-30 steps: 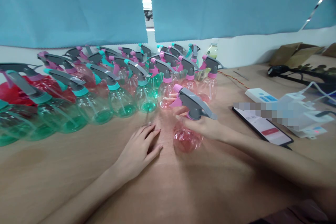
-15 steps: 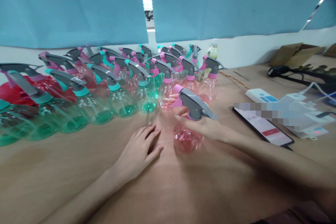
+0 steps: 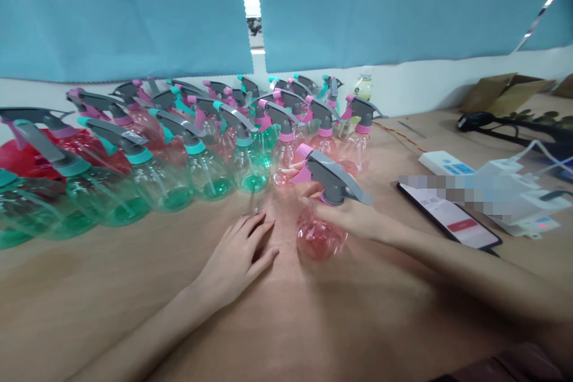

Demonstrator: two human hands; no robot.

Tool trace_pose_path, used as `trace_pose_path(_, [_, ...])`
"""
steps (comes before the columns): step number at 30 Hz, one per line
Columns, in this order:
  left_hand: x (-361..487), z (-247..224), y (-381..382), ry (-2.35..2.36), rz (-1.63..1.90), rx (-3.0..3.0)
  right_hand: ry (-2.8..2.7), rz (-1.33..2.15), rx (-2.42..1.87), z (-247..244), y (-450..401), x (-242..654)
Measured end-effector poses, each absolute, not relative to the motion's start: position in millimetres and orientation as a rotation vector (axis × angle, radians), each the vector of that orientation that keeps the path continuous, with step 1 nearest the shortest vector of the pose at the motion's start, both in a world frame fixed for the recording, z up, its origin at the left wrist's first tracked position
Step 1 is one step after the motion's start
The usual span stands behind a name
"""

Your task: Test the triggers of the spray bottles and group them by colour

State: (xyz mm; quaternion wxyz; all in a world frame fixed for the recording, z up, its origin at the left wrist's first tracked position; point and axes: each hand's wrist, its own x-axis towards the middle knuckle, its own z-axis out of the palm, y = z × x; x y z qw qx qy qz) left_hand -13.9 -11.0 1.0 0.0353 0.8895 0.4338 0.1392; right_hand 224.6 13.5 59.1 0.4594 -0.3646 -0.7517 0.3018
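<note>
A pink see-through spray bottle [image 3: 320, 237] with a grey and pink trigger head stands upright on the table, its nozzle facing left and away. My right hand [image 3: 342, 215] is wrapped round its neck, just under the head; some of the fingers are hidden behind the bottle. To the left, my left hand [image 3: 246, 253] lies palm down on the wooden table [image 3: 250, 346], fingers stretched and holding nothing. Beyond it is a green spray bottle [image 3: 250, 173] with a turquoise collar, close to a pink spray bottle [image 3: 286, 158] behind my right fingertips.
Several green and pink spray bottles crowd the left and back, with a red item [image 3: 22, 155] among them. A phone [image 3: 452, 215] lies to the right beside a white power strip [image 3: 447, 164] and plugs. Black glasses [image 3: 505, 128] and a cardboard box [image 3: 501, 92] are farther back.
</note>
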Motion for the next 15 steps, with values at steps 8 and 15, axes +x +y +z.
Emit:
trace_pose_path(8, [-13.6, 1.0, -11.0, 1.341, 0.398, 2.747, -1.853, 0.767, -0.888, 63.0, 12.2, 225.0])
trace_pose_path(15, [-13.0, 2.6, -11.5, 1.342, 0.407, 2.734, -1.911, 0.77, -0.887, 64.9, 14.7, 227.1])
